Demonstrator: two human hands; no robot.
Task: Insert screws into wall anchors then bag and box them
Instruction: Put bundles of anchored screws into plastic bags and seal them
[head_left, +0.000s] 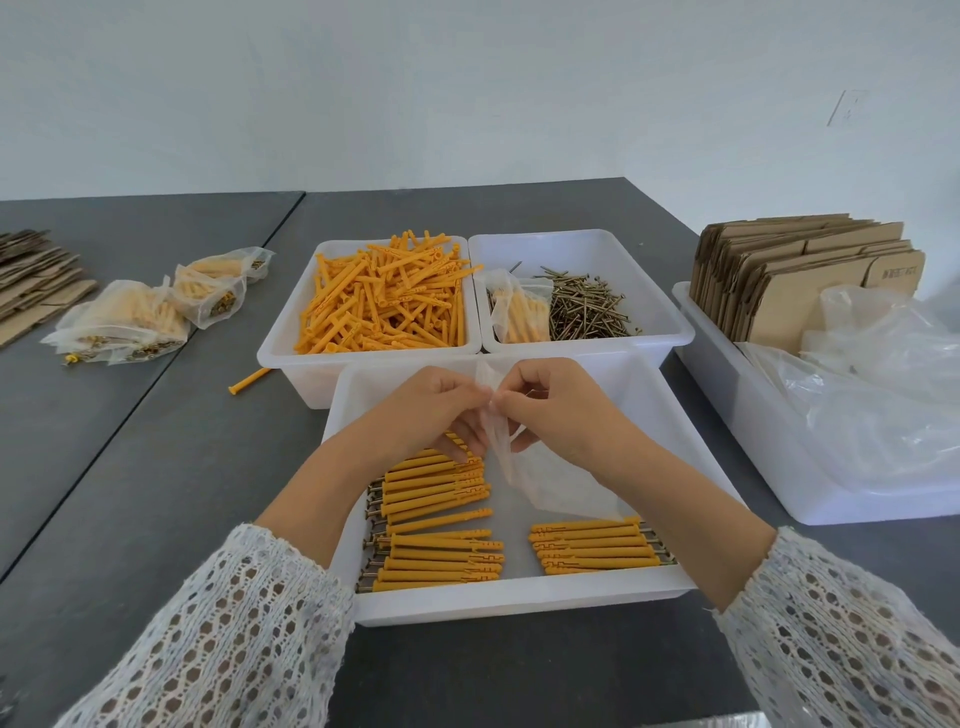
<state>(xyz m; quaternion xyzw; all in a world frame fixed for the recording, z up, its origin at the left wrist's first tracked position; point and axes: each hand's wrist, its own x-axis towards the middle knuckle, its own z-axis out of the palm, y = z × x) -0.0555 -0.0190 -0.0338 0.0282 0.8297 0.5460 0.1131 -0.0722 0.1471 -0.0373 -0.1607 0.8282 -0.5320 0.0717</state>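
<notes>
Above the near white tray, left hand and right hand, each grip pinching a clear bag

A dark grey counter carries everything; a seam is seen running diagonally through its left part. Three white trays are set at the middle: a near tray, and beyond it a far-left tray and a far-right tray, the two placed side by side and touching. A larger white bin is placed at the right edge. One loose orange anchor is laid just left of the far-left tray. Filled clear bags are piled at the left, and flat cardboard pieces are stacked at the far left.
</notes>
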